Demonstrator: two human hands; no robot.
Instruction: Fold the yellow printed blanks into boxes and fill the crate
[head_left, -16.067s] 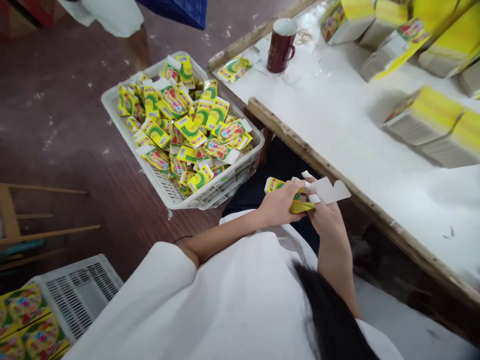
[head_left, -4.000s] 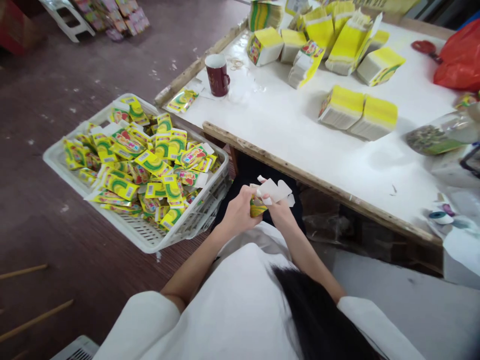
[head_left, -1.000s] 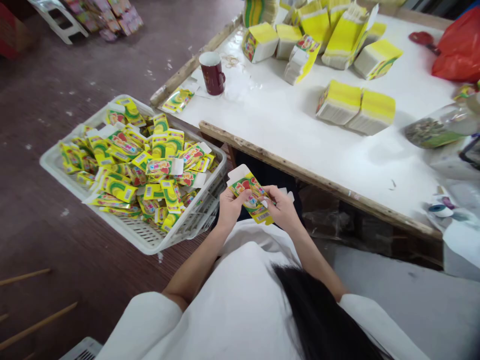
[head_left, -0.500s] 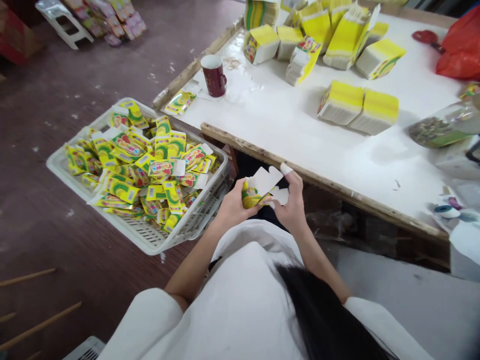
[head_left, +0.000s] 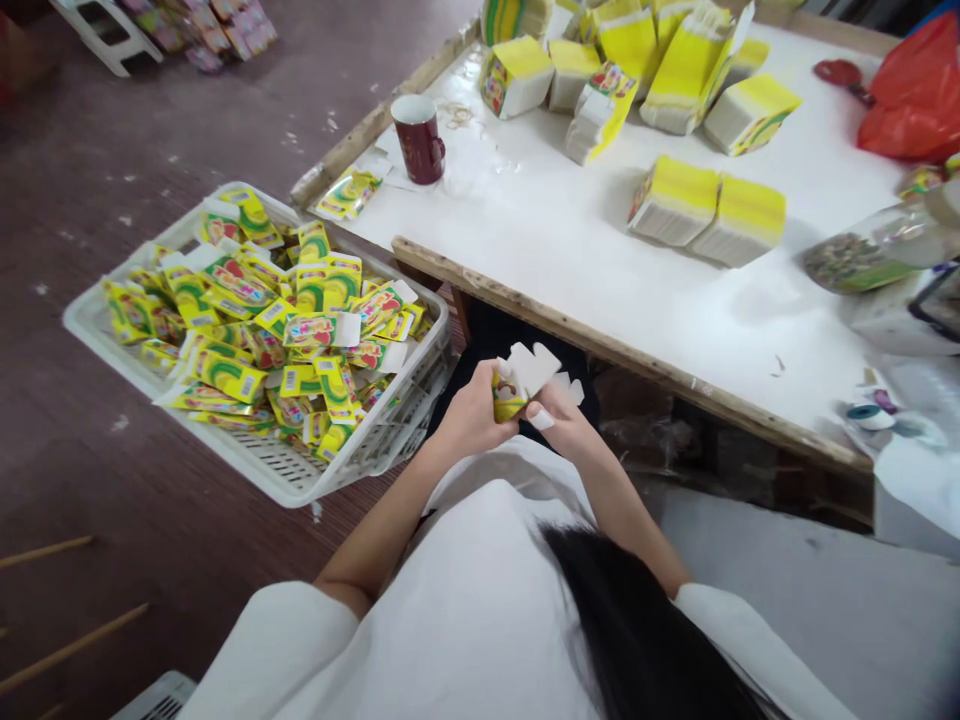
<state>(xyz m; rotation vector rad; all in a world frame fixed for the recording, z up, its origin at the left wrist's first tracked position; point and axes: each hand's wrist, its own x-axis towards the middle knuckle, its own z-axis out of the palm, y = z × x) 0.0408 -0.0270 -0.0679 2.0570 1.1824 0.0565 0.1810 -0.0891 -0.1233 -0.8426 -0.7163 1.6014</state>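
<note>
My left hand [head_left: 471,412] and my right hand [head_left: 561,422] are both closed on one small yellow carton [head_left: 517,384] held over my lap, below the table's near edge. Its white end flaps stand open, pointing up and to the right. The left hand grips the printed yellow body; the right hand's fingers pinch the flap end. To my left, a white plastic crate [head_left: 315,482] on the floor is heaped with several folded yellow cartons [head_left: 262,320] of the same kind.
A white-topped table [head_left: 600,260] with a rough wooden rim carries stacks of flat yellow carton blanks [head_left: 709,210], a dark red mug [head_left: 418,138], a red plastic bag [head_left: 911,90] and a clear bag [head_left: 862,262]. Wooden sticks lie on the brown floor at lower left.
Within the last second the carton went from printed side up to white flaps up. My right hand dropped from the flaps' top to a pinch at the carton's end.
</note>
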